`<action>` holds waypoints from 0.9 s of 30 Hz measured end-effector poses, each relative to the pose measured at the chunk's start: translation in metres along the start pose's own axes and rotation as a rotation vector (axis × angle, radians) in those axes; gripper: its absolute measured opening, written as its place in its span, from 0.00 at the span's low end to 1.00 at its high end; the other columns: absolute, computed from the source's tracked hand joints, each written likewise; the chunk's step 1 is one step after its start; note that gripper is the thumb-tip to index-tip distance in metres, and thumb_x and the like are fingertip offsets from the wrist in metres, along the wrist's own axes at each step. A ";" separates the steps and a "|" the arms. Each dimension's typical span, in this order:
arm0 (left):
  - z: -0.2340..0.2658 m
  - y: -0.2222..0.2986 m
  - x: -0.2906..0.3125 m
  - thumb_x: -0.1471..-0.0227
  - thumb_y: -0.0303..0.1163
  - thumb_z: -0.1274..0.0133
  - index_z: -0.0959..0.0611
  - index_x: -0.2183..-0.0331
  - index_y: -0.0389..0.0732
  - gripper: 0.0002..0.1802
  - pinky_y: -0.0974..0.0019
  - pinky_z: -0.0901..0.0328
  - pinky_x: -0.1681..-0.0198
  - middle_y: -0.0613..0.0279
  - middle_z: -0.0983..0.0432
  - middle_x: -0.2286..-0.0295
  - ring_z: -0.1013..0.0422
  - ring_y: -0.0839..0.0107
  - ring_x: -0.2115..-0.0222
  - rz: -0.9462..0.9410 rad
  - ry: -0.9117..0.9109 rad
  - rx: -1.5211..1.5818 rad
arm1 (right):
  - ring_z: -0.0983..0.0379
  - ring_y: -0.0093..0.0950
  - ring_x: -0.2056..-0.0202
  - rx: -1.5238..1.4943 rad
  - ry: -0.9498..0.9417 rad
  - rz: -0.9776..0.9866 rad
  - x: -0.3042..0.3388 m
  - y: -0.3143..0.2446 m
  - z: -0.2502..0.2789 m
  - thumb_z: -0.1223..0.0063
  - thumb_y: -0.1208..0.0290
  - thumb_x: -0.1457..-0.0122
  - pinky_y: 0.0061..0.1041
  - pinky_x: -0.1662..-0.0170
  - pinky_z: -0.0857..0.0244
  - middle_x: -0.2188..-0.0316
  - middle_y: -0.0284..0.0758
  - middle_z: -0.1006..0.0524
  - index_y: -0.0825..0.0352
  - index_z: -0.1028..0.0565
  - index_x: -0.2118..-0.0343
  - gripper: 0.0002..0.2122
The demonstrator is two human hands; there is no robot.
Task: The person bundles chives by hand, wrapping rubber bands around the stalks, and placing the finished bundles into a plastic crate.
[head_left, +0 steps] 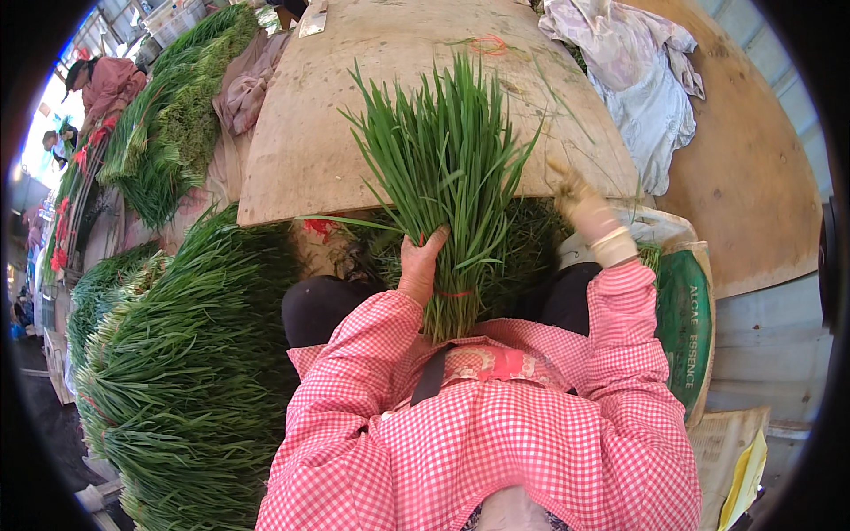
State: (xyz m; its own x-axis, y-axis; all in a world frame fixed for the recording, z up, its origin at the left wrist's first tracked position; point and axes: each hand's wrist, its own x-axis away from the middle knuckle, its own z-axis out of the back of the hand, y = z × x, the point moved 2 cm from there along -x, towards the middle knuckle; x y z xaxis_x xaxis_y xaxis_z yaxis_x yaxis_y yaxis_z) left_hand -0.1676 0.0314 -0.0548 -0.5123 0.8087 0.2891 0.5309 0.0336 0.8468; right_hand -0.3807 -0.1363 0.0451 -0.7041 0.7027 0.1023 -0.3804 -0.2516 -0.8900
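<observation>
My left hand (422, 261) is wrapped round the lower part of an upright bunch of Chinese chives (447, 168), its long flat leaves fanning out above. A red band (456, 294) circles the stalks below that hand, and the stalk ends sit near my lap. One leaf sticks out sideways to the left. To the right of the bunch, apart from it, my right hand (580, 202) is raised by the board's near edge. It looks covered by a pale yellowish glove, and motion smears its fingers, so I cannot tell whether they hold anything.
A wooden board (301, 142) lies ahead, with a tangle of red bands (488, 44) on it. Large heaps of chives (186, 354) rise at my left. A green sack (682, 327) stands at my right, below a draped cloth (633, 88). Another person (111, 84) is far left.
</observation>
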 end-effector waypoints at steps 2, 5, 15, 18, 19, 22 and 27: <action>-0.005 0.005 0.003 0.57 0.35 0.41 0.28 0.58 0.36 0.24 0.67 0.35 0.62 0.60 0.27 0.63 0.30 0.70 0.65 0.009 -0.020 0.031 | 0.41 0.35 0.47 0.472 0.048 -0.148 0.008 0.013 -0.011 0.44 0.64 0.50 0.34 0.47 0.45 0.46 0.49 0.40 0.61 0.52 0.39 0.37; -0.013 0.010 0.011 0.56 0.34 0.42 0.27 0.59 0.36 0.22 0.68 0.34 0.63 0.61 0.27 0.63 0.29 0.71 0.65 0.042 0.055 0.010 | 0.48 0.41 0.42 -0.148 -0.030 -0.053 0.009 -0.011 -0.059 0.37 0.52 0.59 0.36 0.41 0.54 0.44 0.49 0.43 0.67 0.55 0.39 0.49; 0.003 -0.005 -0.003 0.51 0.40 0.46 0.26 0.57 0.38 0.21 0.69 0.39 0.61 0.65 0.28 0.64 0.32 0.71 0.67 -0.084 0.040 -0.018 | 0.30 0.23 0.67 -0.707 0.395 -0.156 -0.015 -0.014 -0.091 0.41 0.75 0.52 0.20 0.62 0.35 0.66 0.31 0.25 0.70 0.29 0.61 0.15; -0.003 0.004 0.003 0.50 0.42 0.49 0.29 0.55 0.39 0.23 0.65 0.35 0.63 0.63 0.29 0.62 0.30 0.68 0.65 0.016 0.034 0.064 | 0.30 0.25 0.68 -0.779 0.401 -0.185 -0.013 -0.002 -0.080 0.45 0.76 0.51 0.22 0.61 0.35 0.67 0.31 0.25 0.70 0.28 0.60 0.14; -0.005 0.005 0.003 0.50 0.43 0.49 0.30 0.54 0.40 0.24 0.63 0.34 0.64 0.62 0.29 0.61 0.30 0.67 0.64 0.038 0.008 0.100 | 0.30 0.25 0.67 -0.837 0.379 -0.188 -0.014 0.004 -0.078 0.45 0.76 0.52 0.23 0.61 0.35 0.67 0.32 0.25 0.70 0.28 0.61 0.14; -0.004 0.003 -0.001 0.51 0.44 0.49 0.30 0.53 0.40 0.25 0.62 0.33 0.63 0.62 0.30 0.60 0.30 0.67 0.63 -0.016 -0.055 0.123 | 0.30 0.26 0.67 -0.989 0.341 -0.215 -0.019 0.010 -0.078 0.45 0.76 0.52 0.25 0.61 0.35 0.67 0.33 0.26 0.68 0.26 0.63 0.11; 0.002 0.003 -0.003 0.49 0.41 0.48 0.28 0.55 0.39 0.22 0.67 0.37 0.63 0.64 0.30 0.61 0.32 0.71 0.65 0.003 0.095 0.103 | 0.33 0.26 0.59 -1.074 0.399 -0.234 -0.019 -0.002 -0.062 0.48 0.70 0.48 0.24 0.56 0.39 0.62 0.31 0.28 0.65 0.31 0.55 0.16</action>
State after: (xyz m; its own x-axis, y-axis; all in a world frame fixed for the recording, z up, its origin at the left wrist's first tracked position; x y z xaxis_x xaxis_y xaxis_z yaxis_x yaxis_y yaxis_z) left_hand -0.1631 0.0301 -0.0535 -0.5695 0.7498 0.3368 0.5966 0.0951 0.7969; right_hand -0.3297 -0.1077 0.0171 -0.3728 0.8649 0.3361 0.3610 0.4689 -0.8061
